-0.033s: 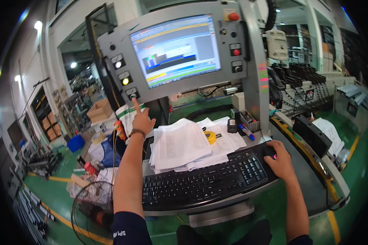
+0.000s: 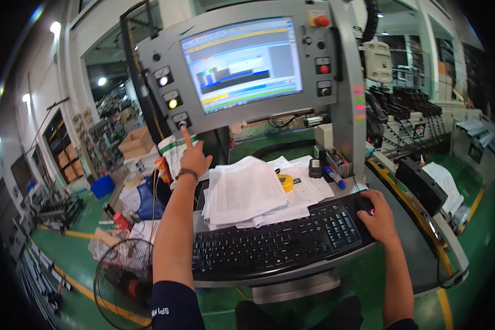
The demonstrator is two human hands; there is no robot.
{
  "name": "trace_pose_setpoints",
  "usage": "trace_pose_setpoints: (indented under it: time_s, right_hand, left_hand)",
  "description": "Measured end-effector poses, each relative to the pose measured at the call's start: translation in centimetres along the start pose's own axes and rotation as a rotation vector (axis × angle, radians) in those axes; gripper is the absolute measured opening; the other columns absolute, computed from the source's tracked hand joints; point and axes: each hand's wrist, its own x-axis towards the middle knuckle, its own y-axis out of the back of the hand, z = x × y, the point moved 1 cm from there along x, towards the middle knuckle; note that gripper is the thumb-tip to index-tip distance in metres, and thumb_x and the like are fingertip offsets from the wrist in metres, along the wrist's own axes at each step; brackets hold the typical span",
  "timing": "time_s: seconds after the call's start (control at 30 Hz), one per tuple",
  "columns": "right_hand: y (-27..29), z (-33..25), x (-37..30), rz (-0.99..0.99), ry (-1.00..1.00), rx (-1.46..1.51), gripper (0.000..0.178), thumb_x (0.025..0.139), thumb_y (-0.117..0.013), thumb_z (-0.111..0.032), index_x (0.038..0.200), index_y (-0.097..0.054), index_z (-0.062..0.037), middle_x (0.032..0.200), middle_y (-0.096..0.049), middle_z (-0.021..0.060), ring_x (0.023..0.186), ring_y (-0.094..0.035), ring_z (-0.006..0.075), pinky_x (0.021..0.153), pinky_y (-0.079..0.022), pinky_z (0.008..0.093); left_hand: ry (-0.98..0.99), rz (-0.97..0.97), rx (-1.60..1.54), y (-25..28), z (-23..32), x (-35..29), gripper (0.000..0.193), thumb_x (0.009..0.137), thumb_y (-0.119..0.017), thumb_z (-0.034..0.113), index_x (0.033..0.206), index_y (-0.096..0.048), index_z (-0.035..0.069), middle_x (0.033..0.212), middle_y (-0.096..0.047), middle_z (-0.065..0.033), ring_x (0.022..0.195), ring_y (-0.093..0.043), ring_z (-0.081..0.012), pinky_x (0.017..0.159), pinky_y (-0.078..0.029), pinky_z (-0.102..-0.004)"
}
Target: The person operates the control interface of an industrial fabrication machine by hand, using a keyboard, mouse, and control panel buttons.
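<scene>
My left hand [image 2: 194, 158] reaches up to the grey control panel [image 2: 165, 52]. Its index finger is stretched out to the lowest push button [image 2: 181, 122] on the panel's left side, the fingertip at the button; the thumb stands apart and nothing is held. A lit screen [image 2: 242, 66] fills the panel's middle. Over at the right, my right hand [image 2: 378, 219] rests curled over a black computer mouse [image 2: 363, 204] with a small pink light. The mouse is partly hidden by the fingers. Beside it lies a black keyboard [image 2: 275, 245].
Printed papers [image 2: 245, 192] overlap the keyboard's far edge, with a yellow tape measure [image 2: 285, 182] on them. A blue marker [image 2: 335, 177] lies near the grey post [image 2: 351, 110]. A wire-caged fan [image 2: 124, 280] stands left of my forearm. A red emergency button [image 2: 321, 21] tops the panel's right side.
The whole view has shifted slightly, so the panel appears a little farther right. Both hands keep their places, at the button and on the mouse.
</scene>
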Motion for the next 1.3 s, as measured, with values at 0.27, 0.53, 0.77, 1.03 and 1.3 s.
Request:
trace_pose_setpoints:
  time_s: [0.27, 0.53, 0.77, 1.03, 1.3]
  right_hand:
    - [0.1, 0.3, 0.0, 0.014, 0.053, -0.032, 0.053, 0.093, -0.08, -0.012, 0.144, -0.071, -0.0028, 0.16, -0.065, 0.0208, 0.149, -0.064, 0.0429, 0.124, -0.05, 0.0473]
    - [0.1, -0.2, 0.1, -0.006, 0.052, -0.004, 0.051, 0.095, -0.079, -0.011, 0.144, -0.071, -0.0002, 0.158, -0.066, 0.0211, 0.147, -0.065, 0.0405, 0.125, -0.049, 0.0459]
    - [0.0, -0.3, 0.1, -0.006, 0.048, -0.005, 0.052, 0.096, -0.077, -0.009, 0.146, -0.069, 0.0008, 0.156, -0.067, 0.0215, 0.146, -0.066, 0.0389, 0.125, -0.049, 0.0456]
    - [0.1, -0.2, 0.1, -0.013, 0.027, 0.038, 0.059, 0.096, -0.077, -0.007, 0.153, -0.064, 0.0018, 0.152, -0.068, 0.0212, 0.145, -0.066, 0.037, 0.126, -0.048, 0.0451]
    - [-0.1, -0.5, 0.0, 0.009, -0.022, 0.058, 0.063, 0.096, -0.077, -0.007, 0.157, -0.063, 0.0016, 0.152, -0.068, 0.0219, 0.144, -0.067, 0.0356, 0.125, -0.049, 0.0445]
  left_hand:
    - [0.134, -0.139, 0.059, 1.4, 2.6, 0.0, 0.061, 0.095, -0.093, 0.025, 0.15, -0.075, 0.006, 0.186, 0.03, -0.0368, 0.119, -0.083, -0.0485, 0.112, -0.064, -0.05]
    - [0.136, -0.103, 0.092, 0.6, 2.3, 0.1, 0.059, 0.091, -0.094, 0.026, 0.144, -0.075, 0.007, 0.19, 0.023, -0.0323, 0.11, -0.082, -0.047, 0.101, -0.068, -0.0532]
    - [0.144, -0.107, 0.102, 0.5, 2.2, 0.1, 0.057, 0.091, -0.093, 0.025, 0.143, -0.076, 0.008, 0.191, 0.025, -0.0306, 0.11, -0.082, -0.0461, 0.1, -0.068, -0.0516]
    - [0.138, -0.109, 0.098, 0.4, 2.1, 0.1, 0.057, 0.091, -0.093, 0.024, 0.142, -0.075, 0.007, 0.191, 0.025, -0.0299, 0.111, -0.082, -0.0453, 0.099, -0.069, -0.051]
    - [0.118, -0.082, 0.119, -0.2, 1.8, 0.2, 0.057, 0.09, -0.093, 0.024, 0.141, -0.075, 0.006, 0.19, 0.025, -0.0323, 0.109, -0.082, -0.0452, 0.1, -0.069, -0.0515]
